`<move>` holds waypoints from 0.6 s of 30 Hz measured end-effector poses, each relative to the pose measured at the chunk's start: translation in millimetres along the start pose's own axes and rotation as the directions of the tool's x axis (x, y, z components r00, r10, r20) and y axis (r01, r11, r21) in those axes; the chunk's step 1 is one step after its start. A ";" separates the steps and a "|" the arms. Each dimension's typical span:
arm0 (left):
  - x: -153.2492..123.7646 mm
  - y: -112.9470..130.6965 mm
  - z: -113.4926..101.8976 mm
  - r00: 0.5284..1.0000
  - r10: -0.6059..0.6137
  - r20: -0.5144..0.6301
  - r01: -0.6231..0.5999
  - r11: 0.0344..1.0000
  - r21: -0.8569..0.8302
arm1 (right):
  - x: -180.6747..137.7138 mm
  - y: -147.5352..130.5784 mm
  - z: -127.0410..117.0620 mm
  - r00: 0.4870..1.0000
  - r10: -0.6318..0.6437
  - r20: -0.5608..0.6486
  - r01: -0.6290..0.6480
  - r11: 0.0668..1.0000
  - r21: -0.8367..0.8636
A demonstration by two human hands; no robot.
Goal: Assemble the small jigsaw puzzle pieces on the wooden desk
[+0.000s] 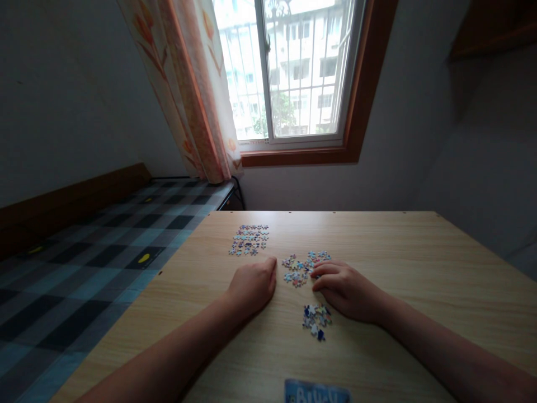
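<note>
blue box (317, 393) near edge | left hand (253, 285) curled, empty | right hand (346, 290) fingering loose puzzle pieces (302, 267)

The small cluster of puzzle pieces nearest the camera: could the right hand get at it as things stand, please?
Probably yes. The right hand rests on the table just beside the near cluster, with only bare wood between them and the left hand off to the other side.

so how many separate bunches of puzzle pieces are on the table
3: a far bunch laid out neatly, a middle bunch between the left hand and right hand, and a near bunch. The right hand may hide a few pieces.
</note>
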State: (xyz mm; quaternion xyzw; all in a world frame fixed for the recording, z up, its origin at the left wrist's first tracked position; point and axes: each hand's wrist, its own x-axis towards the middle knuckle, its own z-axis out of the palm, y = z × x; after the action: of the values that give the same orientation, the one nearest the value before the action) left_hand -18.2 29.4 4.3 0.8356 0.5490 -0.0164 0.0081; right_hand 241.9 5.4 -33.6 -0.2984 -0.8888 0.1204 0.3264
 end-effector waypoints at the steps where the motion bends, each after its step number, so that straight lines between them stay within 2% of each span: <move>1: 0.1 -0.1 0.2 1.000 0.001 -0.002 -0.001 1.000 0.003 | 0.2 -0.2 -0.1 1.000 0.001 0.001 -0.001 1.000 0.000; 18: 1.2 -2.3 4.8 0.999 0.008 -0.031 -0.008 1.000 -0.011 | 0.6 -0.6 0.7 1.000 0.007 -0.002 -0.007 1.000 0.015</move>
State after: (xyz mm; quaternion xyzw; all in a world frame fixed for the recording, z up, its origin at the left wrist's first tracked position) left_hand -20.0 31.3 -0.5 0.8379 0.5459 -0.0004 0.0042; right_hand 240.8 5.3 -33.5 -0.2990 -0.8865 0.1279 0.3291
